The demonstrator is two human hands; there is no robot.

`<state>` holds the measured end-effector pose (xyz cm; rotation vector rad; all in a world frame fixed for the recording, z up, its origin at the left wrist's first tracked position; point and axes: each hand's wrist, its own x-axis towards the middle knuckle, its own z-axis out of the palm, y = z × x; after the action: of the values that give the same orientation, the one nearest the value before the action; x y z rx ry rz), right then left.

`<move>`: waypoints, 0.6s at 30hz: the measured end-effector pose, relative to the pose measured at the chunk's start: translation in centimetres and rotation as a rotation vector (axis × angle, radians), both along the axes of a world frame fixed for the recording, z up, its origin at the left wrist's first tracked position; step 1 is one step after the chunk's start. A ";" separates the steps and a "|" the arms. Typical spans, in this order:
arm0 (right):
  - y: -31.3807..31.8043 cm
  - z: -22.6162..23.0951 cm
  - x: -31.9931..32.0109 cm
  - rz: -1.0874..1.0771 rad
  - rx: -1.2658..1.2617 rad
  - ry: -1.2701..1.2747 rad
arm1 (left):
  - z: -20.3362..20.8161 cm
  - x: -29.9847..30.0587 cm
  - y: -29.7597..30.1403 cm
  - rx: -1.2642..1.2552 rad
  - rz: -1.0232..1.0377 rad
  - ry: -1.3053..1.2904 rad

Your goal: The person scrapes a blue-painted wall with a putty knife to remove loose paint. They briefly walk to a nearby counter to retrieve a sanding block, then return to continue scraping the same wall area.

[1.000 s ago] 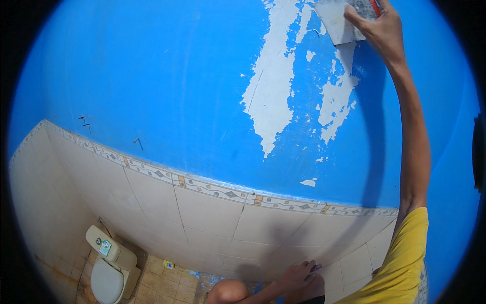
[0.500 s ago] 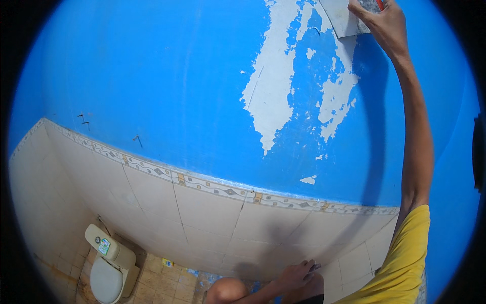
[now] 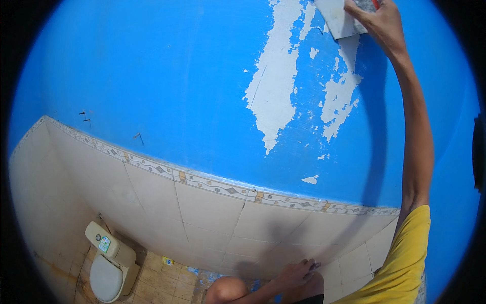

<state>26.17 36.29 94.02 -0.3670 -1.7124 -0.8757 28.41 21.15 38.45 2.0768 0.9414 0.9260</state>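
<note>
My right hand [image 3: 380, 23], raised at the top right, grips a wide flat scraper [image 3: 340, 20] with a pale, smeared metal blade and a bit of red handle showing. The blade lies against the blue wall [image 3: 167, 76], over the upper part of a bare whitish patch [image 3: 339, 96] where the paint is off. A larger bare patch [image 3: 276, 81] runs down beside it on the left. Low in the view, my left hand [image 3: 293, 276] rests by my knee, fingers curled around something small and dark that I cannot make out.
Beige tiles [image 3: 207, 207] with a patterned border strip [image 3: 217, 186] cover the lower wall. A cream toilet [image 3: 107, 276] stands at lower left. Blue paint flakes [image 3: 205, 277] and a small yellow packet [image 3: 167, 261] lie on the floor. Thin metal hooks [image 3: 138, 137] stick out of the wall.
The scraper in my right hand has shifted slightly left across the wall. My left hand stays by the knee, and the view has moved a little.
</note>
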 end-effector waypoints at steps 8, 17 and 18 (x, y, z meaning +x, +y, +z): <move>-1.5 -0.9 -0.7 0.043 -0.187 -0.180 | -0.9 0.5 0.2 0.016 -0.009 -0.011; -1.8 0.1 0.6 0.091 -0.188 -0.150 | 0.2 -0.2 -0.2 0.001 -0.005 -0.031; -1.5 0.5 0.6 0.108 -0.084 -0.170 | 0.2 -0.1 -0.2 0.017 -0.005 -0.043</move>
<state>26.74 34.76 94.47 -0.2584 -1.9118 -0.7757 28.31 20.99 38.67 2.0646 0.9082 0.9756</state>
